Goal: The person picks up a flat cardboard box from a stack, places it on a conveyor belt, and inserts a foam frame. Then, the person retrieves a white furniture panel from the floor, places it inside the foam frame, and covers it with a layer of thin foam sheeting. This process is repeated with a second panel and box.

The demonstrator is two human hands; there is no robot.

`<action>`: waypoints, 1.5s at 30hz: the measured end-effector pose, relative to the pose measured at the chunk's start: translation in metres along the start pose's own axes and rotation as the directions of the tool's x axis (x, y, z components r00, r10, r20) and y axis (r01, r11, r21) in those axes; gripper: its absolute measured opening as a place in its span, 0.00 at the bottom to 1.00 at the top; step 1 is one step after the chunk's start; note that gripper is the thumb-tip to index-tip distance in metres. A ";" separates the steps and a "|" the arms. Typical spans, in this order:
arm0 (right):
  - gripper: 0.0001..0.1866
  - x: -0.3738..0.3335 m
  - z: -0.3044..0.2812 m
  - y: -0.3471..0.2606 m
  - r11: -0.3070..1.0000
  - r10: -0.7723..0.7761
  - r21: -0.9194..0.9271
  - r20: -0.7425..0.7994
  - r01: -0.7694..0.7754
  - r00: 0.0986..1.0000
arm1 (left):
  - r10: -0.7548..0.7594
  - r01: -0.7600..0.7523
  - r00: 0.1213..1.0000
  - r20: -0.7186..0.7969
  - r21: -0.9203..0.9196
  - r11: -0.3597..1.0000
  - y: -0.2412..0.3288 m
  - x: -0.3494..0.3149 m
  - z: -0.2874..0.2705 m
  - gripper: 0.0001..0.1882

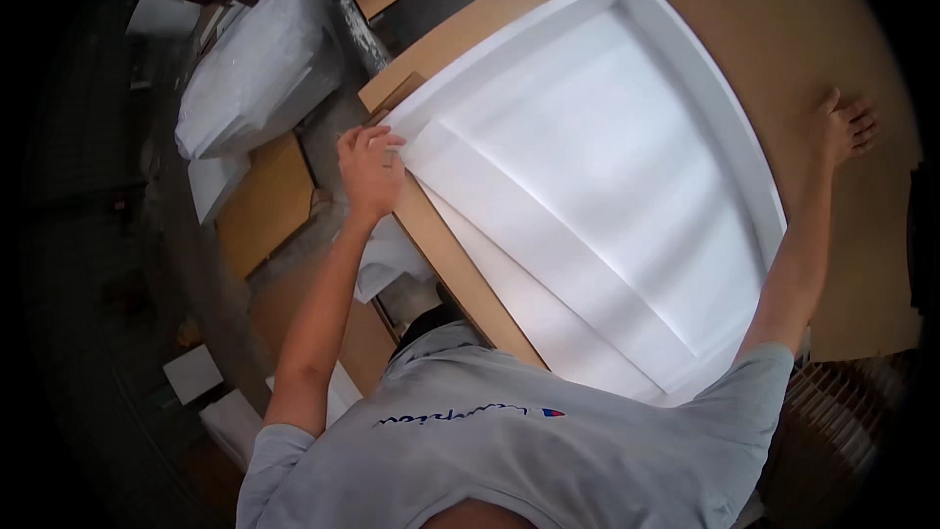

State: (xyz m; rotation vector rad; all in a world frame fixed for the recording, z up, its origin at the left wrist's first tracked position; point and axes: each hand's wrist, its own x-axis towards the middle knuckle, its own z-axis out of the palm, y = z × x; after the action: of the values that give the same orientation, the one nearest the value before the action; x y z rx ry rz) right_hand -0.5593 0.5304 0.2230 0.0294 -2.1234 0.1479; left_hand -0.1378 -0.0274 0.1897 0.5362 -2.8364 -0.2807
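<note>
A large white tray-like liner (627, 167) with raised sides lies inside a brown cardboard box in front of me. Along its near side runs a white strip (568, 245), with a visible edge between it and the rest of the white surface. My left hand (372, 171) is at the liner's left corner, its fingers bent over the white edge; the thumb is hard to see. Out to the right, my right hand (847, 129) lies over a wide brown cardboard flap (862, 255), thumb raised apart from partly curled fingers, nothing visible in it.
A plastic-wrapped white bundle (259, 78) stands at the far left. Below it are a brown board (264, 206) and several white pieces, one a small white block (193, 374). Stacked slatted cardboard (832, 411) sits at the lower right. The box's near cardboard wall (470, 274) runs close to my body.
</note>
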 end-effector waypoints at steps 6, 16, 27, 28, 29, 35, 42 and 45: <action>0.35 -0.075 0.104 0.086 0.953 0.284 -0.269 0.618 -0.143 0.733 | 0.010 -0.011 0.999 0.033 0.019 1.000 0.016 0.023 -0.001 0.12; 0.19 -0.069 0.050 0.005 0.998 0.029 0.035 0.501 -0.054 0.865 | -0.077 0.077 0.997 -0.014 -0.010 0.997 -0.005 0.013 0.005 0.12; 0.48 -0.328 -0.280 -0.148 0.941 -0.283 0.331 0.880 -0.064 0.382 | 0.199 -0.252 0.946 -0.254 -0.196 0.948 -0.015 0.062 0.026 0.17; 0.47 -0.317 -0.291 -0.160 0.964 -0.209 0.254 0.908 -0.081 0.363 | 0.235 -0.283 0.941 -0.243 -0.183 0.942 -0.029 0.054 0.030 0.17; 0.45 -0.310 -0.299 -0.169 0.947 -0.215 0.285 0.903 -0.145 0.373 | 0.204 -0.247 0.953 -0.223 -0.189 0.950 -0.047 0.044 0.035 0.16; 0.29 -0.265 -0.293 -0.210 0.962 -0.242 0.243 0.970 -0.126 0.027 | 0.165 -0.174 0.983 -0.077 -0.129 0.976 -0.073 0.040 0.011 0.13; 0.19 -0.300 -0.370 -0.217 0.903 -0.397 0.429 0.833 0.004 0.384 | 0.272 -0.414 0.870 -0.411 -0.312 0.855 -0.025 -0.053 -0.016 0.15; 0.15 -0.304 -0.393 -0.236 0.869 -0.477 0.495 0.843 -0.010 0.250 | 0.004 -0.046 0.997 -0.074 -0.580 0.814 -0.061 -0.134 -0.005 0.13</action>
State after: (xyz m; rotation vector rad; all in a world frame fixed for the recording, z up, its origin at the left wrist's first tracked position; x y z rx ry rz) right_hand -0.0471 0.3311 0.1925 0.9623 -3.2470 0.4977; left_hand 0.0048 -0.0332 0.1539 0.3584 -2.4886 -1.0579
